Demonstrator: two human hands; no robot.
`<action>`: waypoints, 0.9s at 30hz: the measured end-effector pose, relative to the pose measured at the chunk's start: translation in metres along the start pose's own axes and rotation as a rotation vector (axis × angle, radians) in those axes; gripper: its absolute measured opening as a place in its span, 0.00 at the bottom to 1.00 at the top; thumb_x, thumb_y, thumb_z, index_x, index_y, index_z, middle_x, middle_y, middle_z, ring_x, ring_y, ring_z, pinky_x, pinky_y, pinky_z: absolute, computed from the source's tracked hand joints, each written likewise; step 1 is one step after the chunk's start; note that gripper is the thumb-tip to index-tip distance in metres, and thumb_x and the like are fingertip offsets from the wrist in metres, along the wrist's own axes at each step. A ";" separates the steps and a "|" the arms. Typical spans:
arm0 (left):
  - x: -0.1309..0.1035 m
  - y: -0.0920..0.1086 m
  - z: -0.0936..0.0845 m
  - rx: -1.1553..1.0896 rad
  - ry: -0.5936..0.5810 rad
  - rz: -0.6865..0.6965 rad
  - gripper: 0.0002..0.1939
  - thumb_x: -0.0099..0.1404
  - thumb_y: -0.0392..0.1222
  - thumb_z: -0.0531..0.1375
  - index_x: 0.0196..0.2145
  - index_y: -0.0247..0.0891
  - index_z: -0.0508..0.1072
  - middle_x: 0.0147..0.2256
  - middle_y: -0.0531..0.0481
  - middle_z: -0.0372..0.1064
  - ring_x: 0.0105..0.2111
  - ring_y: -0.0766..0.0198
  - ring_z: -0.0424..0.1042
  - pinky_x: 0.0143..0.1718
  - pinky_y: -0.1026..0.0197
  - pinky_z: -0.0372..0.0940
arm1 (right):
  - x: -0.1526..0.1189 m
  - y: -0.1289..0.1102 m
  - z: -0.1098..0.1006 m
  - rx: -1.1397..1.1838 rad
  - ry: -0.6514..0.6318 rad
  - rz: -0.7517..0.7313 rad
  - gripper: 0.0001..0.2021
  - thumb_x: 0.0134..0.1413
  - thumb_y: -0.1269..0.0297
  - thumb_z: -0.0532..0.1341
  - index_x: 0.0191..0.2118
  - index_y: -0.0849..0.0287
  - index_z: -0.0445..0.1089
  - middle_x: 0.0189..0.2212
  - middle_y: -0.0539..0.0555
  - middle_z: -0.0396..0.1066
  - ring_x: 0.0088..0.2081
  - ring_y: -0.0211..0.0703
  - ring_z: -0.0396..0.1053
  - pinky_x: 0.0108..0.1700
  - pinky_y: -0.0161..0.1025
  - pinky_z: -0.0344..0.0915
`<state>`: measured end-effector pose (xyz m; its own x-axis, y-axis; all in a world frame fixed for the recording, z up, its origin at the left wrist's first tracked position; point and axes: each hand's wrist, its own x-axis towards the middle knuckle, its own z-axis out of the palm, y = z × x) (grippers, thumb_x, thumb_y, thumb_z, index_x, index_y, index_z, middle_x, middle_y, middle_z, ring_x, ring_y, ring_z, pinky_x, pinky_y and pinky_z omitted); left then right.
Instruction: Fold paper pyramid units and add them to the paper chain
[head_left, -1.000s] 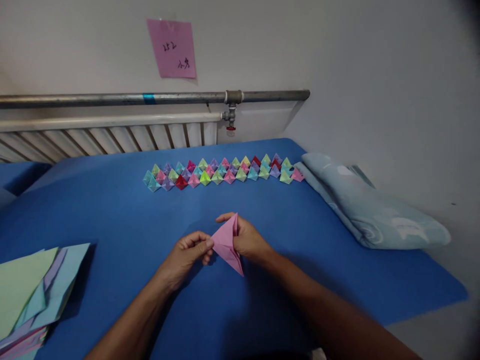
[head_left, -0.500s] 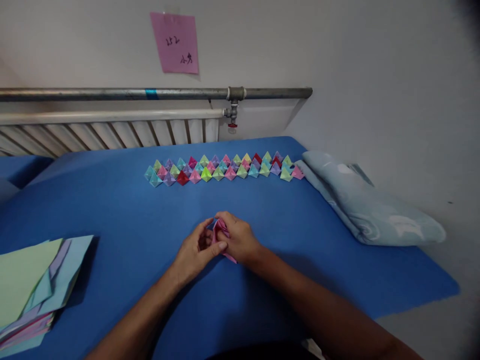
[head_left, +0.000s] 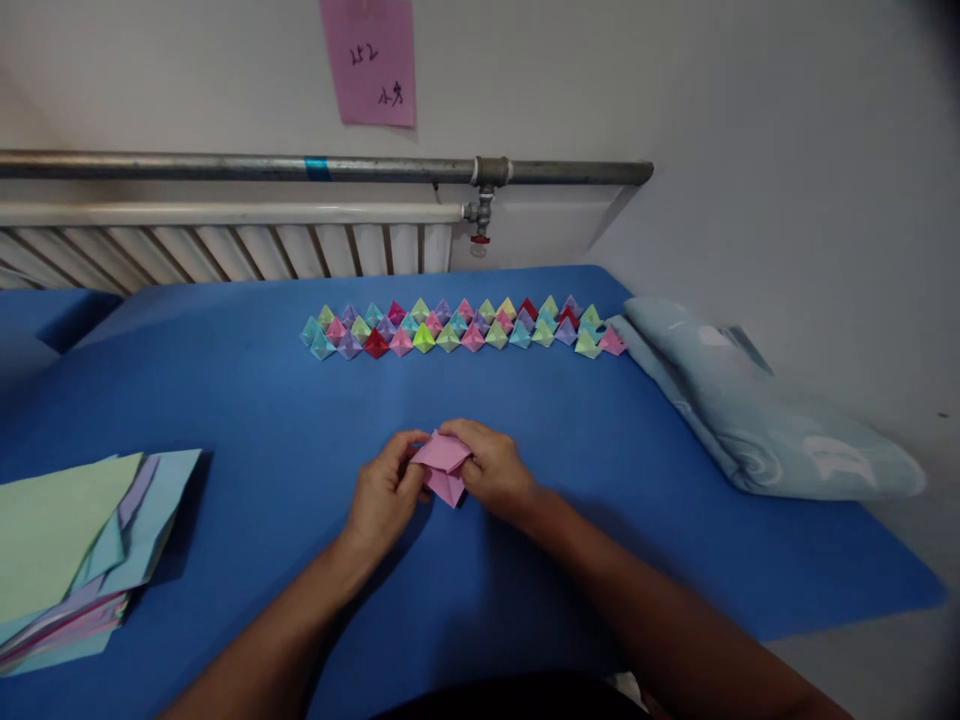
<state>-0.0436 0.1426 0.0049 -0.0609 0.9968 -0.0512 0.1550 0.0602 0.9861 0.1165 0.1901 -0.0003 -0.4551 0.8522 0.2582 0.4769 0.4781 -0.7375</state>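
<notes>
A pink folded paper (head_left: pixel 445 468) is held between both hands above the blue surface. My left hand (head_left: pixel 386 495) pinches its left corner with thumb and fingers. On the opposite side, my right hand (head_left: pixel 495 470) grips the right corner, its thumb partly tucked behind the paper. A horizontal fold crosses the middle of the paper, and its lower part comes to a point. Beyond the hands, several small folded paper pieces (head_left: pixel 448 337) in many colours stand in rows.
A stack of coloured paper sheets (head_left: pixel 67 530) lies at the left on the blue surface (head_left: pixel 285 420). At the right rests a folded pale blue cloth (head_left: pixel 757 410). Behind are a radiator (head_left: pixel 315 250), a metal pipe (head_left: pixel 390 170) and a pink note (head_left: pixel 375 70) on the wall.
The pink paper has gone from squeezed and upright to spread flatter, facing me. My hands have shifted to grip its two sides. The whole view has moved slightly.
</notes>
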 end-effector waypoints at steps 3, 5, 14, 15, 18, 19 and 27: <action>0.002 0.002 0.000 -0.139 -0.017 -0.022 0.10 0.58 0.39 0.57 0.40 0.40 0.71 0.28 0.55 0.71 0.19 0.70 0.68 0.23 0.66 0.65 | 0.000 -0.001 0.002 0.178 0.031 0.021 0.20 0.47 0.77 0.51 0.44 0.55 0.71 0.40 0.51 0.74 0.41 0.40 0.71 0.45 0.38 0.65; 0.003 0.004 -0.001 -0.245 -0.022 -0.041 0.09 0.57 0.39 0.59 0.38 0.40 0.71 0.29 0.55 0.71 0.19 0.70 0.69 0.23 0.65 0.65 | 0.000 -0.004 0.003 0.336 0.058 0.090 0.18 0.50 0.74 0.51 0.43 0.54 0.71 0.36 0.49 0.74 0.35 0.37 0.71 0.38 0.35 0.66; 0.005 0.022 -0.011 -0.589 -0.146 -0.187 0.12 0.51 0.41 0.65 0.35 0.36 0.76 0.29 0.51 0.73 0.28 0.65 0.72 0.32 0.62 0.69 | 0.002 -0.013 0.001 0.774 0.040 0.396 0.10 0.49 0.62 0.54 0.37 0.56 0.68 0.13 0.41 0.60 0.13 0.31 0.56 0.16 0.28 0.53; 0.005 0.023 -0.010 -0.616 -0.141 -0.217 0.13 0.52 0.45 0.65 0.35 0.36 0.76 0.29 0.50 0.73 0.28 0.65 0.72 0.32 0.61 0.69 | 0.001 -0.013 0.002 0.770 0.039 0.393 0.10 0.49 0.62 0.54 0.37 0.56 0.68 0.13 0.41 0.60 0.14 0.31 0.56 0.16 0.28 0.53; 0.006 0.022 -0.009 -0.626 -0.045 -0.319 0.20 0.49 0.45 0.70 0.39 0.36 0.75 0.27 0.53 0.72 0.24 0.68 0.70 0.27 0.64 0.66 | -0.001 -0.013 0.005 0.734 0.005 0.341 0.09 0.49 0.64 0.54 0.36 0.56 0.69 0.15 0.41 0.60 0.15 0.30 0.56 0.18 0.28 0.53; 0.007 0.021 -0.008 -0.620 -0.016 -0.344 0.23 0.46 0.42 0.72 0.41 0.36 0.74 0.26 0.54 0.71 0.23 0.70 0.69 0.26 0.66 0.65 | -0.001 -0.014 0.005 0.733 -0.012 0.317 0.10 0.49 0.66 0.55 0.37 0.56 0.69 0.18 0.42 0.63 0.17 0.30 0.58 0.20 0.28 0.55; 0.013 0.016 -0.010 -0.601 0.113 -0.323 0.27 0.41 0.39 0.74 0.40 0.34 0.73 0.27 0.53 0.74 0.23 0.70 0.70 0.27 0.67 0.63 | 0.006 -0.012 -0.022 0.975 -0.141 0.518 0.22 0.42 0.70 0.61 0.48 0.56 0.65 0.38 0.54 0.72 0.35 0.40 0.70 0.33 0.36 0.66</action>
<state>-0.0517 0.1563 0.0220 -0.1200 0.9204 -0.3721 -0.4596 0.2807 0.8426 0.1248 0.1940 0.0238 -0.4833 0.8388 -0.2506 -0.1328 -0.3532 -0.9261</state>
